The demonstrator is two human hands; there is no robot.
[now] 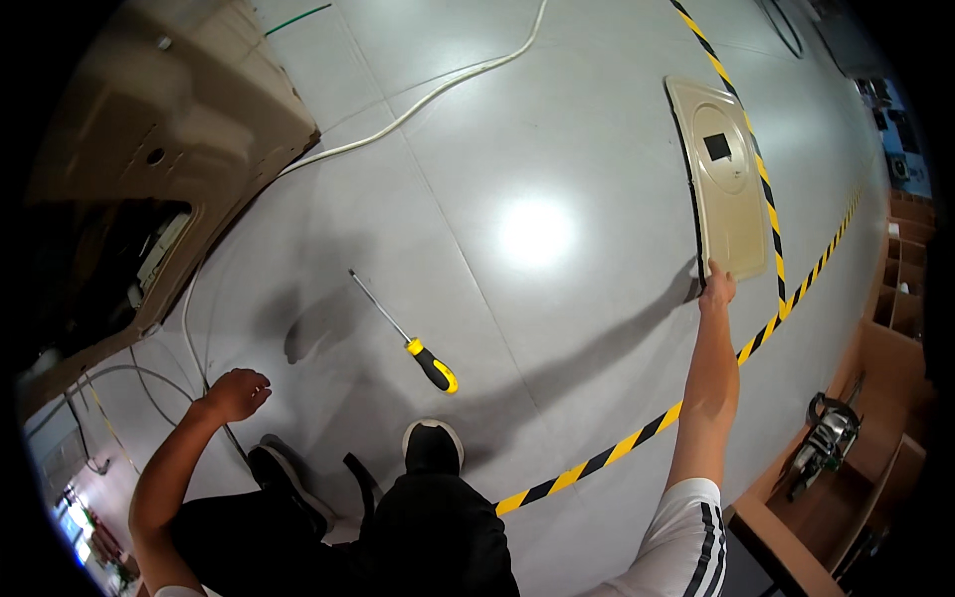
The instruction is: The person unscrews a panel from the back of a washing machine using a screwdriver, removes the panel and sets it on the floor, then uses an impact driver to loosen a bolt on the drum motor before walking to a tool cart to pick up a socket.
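Observation:
My right hand [717,287], arm stretched out to the right, grips the near end of a long beige panel [736,224]. The panel has rounded corners, a dark strip along its left edge, a raised oval and a black square patch. My left hand [239,395] hangs over the floor at the left, fingers loosely bent and holding nothing visible. Between the two hands, nearer the left one, a screwdriver [430,364] with a black and yellow handle lies on the floor, its shaft pointing away to the left.
A large beige body shell [199,109] with a dark opening stands at the left. A white cable [428,99] runs across the grey floor. Yellow and black tape [627,443] marks the floor. At the right are wooden shelves [895,368] and a metal power tool [831,433].

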